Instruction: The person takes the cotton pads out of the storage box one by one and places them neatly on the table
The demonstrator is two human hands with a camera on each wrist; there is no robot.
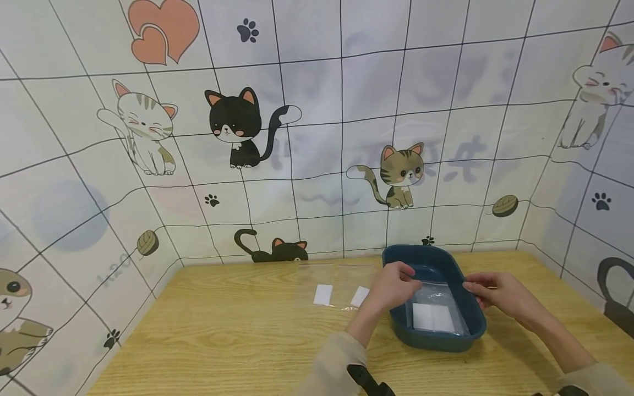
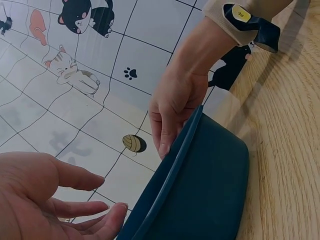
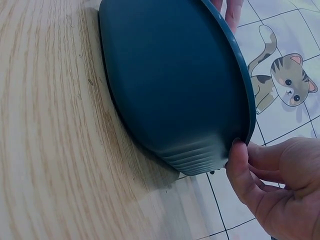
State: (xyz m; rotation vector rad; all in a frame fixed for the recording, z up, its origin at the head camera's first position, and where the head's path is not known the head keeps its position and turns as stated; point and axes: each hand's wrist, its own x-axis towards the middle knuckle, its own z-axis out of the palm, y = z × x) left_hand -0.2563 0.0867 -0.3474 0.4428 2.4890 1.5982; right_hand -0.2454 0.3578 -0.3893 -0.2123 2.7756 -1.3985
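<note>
A dark blue plastic basin (image 1: 436, 342) stands on the wooden table. Inside it lie clear plastic bags (image 1: 438, 294) with white rectangular pieces (image 1: 432, 318) in them. My left hand (image 1: 394, 285) hovers over the basin's left side; in the left wrist view its thumb and fingers (image 2: 82, 176) are spread apart around nothing. Pinching the right rim is my right hand (image 1: 500, 297), its thumb against the outer wall in the right wrist view. Left of the basin, clear bags with white rectangles (image 1: 323, 295) lie flat on the table, one partly behind the left hand.
The light wood table (image 1: 223, 330) reaches back to a white wall covering (image 1: 317, 159) printed with cats, paws and grid lines. Similar printed walls close in the left and right sides. The basin stands near the back wall, right of centre.
</note>
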